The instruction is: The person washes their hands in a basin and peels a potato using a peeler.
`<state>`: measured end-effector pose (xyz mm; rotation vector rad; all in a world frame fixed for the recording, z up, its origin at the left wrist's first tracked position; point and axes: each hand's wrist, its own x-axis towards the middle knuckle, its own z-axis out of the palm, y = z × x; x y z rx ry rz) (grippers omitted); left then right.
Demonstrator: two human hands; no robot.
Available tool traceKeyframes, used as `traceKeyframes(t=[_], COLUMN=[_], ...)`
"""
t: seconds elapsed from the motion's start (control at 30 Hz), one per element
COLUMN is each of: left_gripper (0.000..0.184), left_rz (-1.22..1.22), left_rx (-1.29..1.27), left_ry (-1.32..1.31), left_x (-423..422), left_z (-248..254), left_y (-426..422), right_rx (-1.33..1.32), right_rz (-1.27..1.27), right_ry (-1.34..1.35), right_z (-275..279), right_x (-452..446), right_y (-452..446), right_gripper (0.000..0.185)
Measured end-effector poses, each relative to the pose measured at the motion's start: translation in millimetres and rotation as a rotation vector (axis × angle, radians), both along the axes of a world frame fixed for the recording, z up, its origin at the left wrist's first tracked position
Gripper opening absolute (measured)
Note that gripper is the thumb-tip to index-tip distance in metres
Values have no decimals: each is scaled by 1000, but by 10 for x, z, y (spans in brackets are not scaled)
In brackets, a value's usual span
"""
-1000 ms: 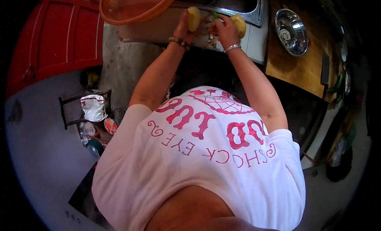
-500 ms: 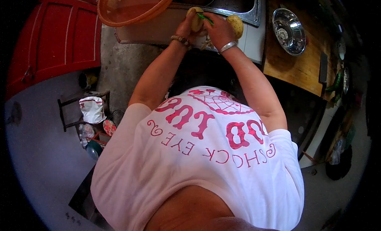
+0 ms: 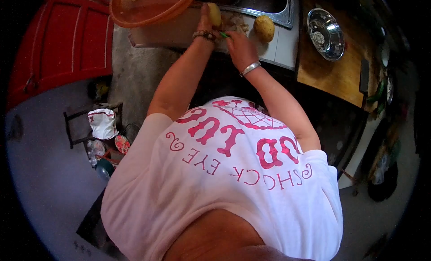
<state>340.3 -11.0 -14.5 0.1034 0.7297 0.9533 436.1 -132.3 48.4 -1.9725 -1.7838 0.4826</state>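
My left hand [image 3: 206, 22] is closed around a pale, peeled-looking potato [image 3: 215, 15] at the counter's front edge. Just below and to the right of it, my right hand [image 3: 242, 50] grips a green-handled peeler [image 3: 223, 35]; the fingers and forearm hide most of the tool, and its blade cannot be made out. A second potato [image 3: 264, 28], yellow-brown with skin on, rests on the white counter [image 3: 283, 45] to the right of my right hand. Between the two potatoes lies a small heap of peelings [image 3: 236, 22].
An orange basin [image 3: 150, 23] stands at the upper left, beside the steel sink [image 3: 289, 12]. To the right, a metal bowl [image 3: 325, 34] sits on a wooden board [image 3: 330, 79], with a dark-bladed knife [image 3: 364, 75] near its edge. Red cabinet doors [image 3: 60, 45] are at far left.
My right hand has drawn back toward my body with the peeler, away from the held potato. The second potato and the peelings show more fully now.
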Motion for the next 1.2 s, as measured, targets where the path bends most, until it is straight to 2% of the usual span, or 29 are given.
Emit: traceKeyframes(t=[0.07,0.13,0.2,0.23,0.3,0.37,0.43,0.47,0.53,0.63,0.77,0.83,0.9,0.93,0.97,1.03,1.1,1.17,1.2], left_gripper=[58,55,57,57,57,56,56,57,58,52,52,54,59,59,61,63,64,66,69], left_rz=[122,114,62,60,-49,-126,-198,-189,-178,-208,-180,-155,-368,-370,-437,-508,-596,-699,-798], left_rx=[-28,-72,7,7,79,146,195,232,272,272,277,259,227,227,217,207,293,297,302], left_ry=[28,-55,-101,-102,-170,-124,-70,-17,35,22,-41,-82,-284,-284,-252,-219,74,156,238], left_x=[-67,-128,-166,-183,-224,-249,-279,-255,-228,-220,-244,-297,-389,-408,-406,-401,-362,-354,-355], left_z=[95,142,78,43,78,129,118,111,106,147,147,202,301,292,297,320,437,300,238], left_y=[73,94,102,91,12,-47,-135,-144,-158,-194,-199,-219,-225,-235,-236,-248,-313,-220,-182], right_rx=[52,102,-239,-333,-285,-234,-59,-60,279,294,344,2,26,51,67,92,118,33,34], right_rz=[-39,-83,-337,-520,-489,-453,-234,-233,-89,-80,-47,-283,-299,-313,-281,-281,-281,-165,-167], right_ry=[280,276,847,1270,1213,1156,862,863,469,337,300,944,997,1052,968,1019,1071,858,858], right_z=[-195,-294,-52,-140,-128,-65,16,20,31,180,192,228,162,116,99,73,3,-117,-146], right_x=[64,141,206,238,271,284,249,229,187,121,146,209,297,346,400,405,439,472,467], right_y=[-32,16,41,64,81,142,128,147,222,237,243,228,272,307,344,424,511,561,534], right_gripper=[31,31,33,35,34,33,30,30,27,25,27,28,29,31,32,32,32,36,36])
